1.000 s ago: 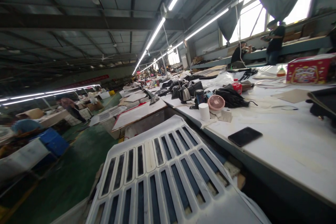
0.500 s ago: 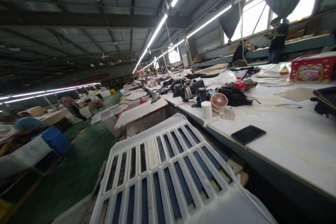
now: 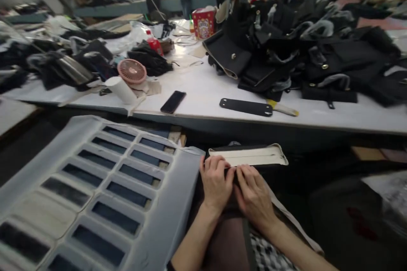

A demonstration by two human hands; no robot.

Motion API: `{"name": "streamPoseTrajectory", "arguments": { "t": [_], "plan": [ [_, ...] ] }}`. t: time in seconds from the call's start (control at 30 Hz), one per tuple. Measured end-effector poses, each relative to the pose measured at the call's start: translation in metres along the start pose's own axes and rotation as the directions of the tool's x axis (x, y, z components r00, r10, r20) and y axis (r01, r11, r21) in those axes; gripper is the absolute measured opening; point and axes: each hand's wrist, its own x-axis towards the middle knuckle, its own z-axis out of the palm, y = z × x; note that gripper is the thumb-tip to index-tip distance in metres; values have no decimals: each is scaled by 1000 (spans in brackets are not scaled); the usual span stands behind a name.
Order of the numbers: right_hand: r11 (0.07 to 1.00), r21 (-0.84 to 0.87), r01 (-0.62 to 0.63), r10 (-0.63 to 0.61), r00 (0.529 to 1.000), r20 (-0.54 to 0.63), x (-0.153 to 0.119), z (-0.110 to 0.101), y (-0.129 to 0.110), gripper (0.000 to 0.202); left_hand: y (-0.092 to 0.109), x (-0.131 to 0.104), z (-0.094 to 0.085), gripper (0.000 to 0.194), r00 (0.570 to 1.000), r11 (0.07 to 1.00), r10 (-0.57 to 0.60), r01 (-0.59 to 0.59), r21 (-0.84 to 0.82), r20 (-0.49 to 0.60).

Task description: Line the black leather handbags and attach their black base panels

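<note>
Both hands are seen low in the head view, side by side and touching, below the near edge of a long white table (image 3: pixel 318 120). The left hand (image 3: pixel 216 184) is curled, its fingers bent down over the left end of a long cream panel (image 3: pixel 254 156) with a dark border. The right hand (image 3: pixel 254 194) is laid beside it, fingers pressed on the dark material just under the panel; whether anything is actually pinched there cannot be told. The panel is held level, in front of the table's edge and apart from it.

To the left of the hands, a white slotted tray (image 3: pixel 95 186) is spread out, its edge just beside the left wrist. On the table, a flat black strap piece (image 3: pixel 246 107) is laid, with a yellow-handled tool (image 3: pixel 282 109) touching its right end. A phone (image 3: pixel 173 101) is placed further left, near a white roll (image 3: pixel 121 89) and a pink fan (image 3: pixel 132 72). Black bags (image 3: pixel 286 51) are heaped at the back right, and a red box (image 3: pixel 203 23) is set behind them. Other people are seen at the far side.
</note>
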Motion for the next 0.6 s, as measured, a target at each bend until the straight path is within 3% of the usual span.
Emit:
{"name": "streamPoseTrajectory", "arguments": {
  "t": [0.23,0.4,0.5,0.6],
  "plan": [
    [996,81,-26,26,1000,-1,7,-4,-9,47,-15,-11,4,10,994,1000,2,0,16,-110],
    [996,86,-2,0,1000,26,7,-1,-11,49,-25,-20,11,32,973,961,-173,133,-241,-153],
    [997,74,16,-18,999,30,9,2,-14,50,-30,-30,18,49,919,848,-373,282,-448,-127],
    [998,65,17,-21,998,52,10,3,-17,54,-37,-41,27,57,810,585,-586,434,-685,13]
  ]
}}
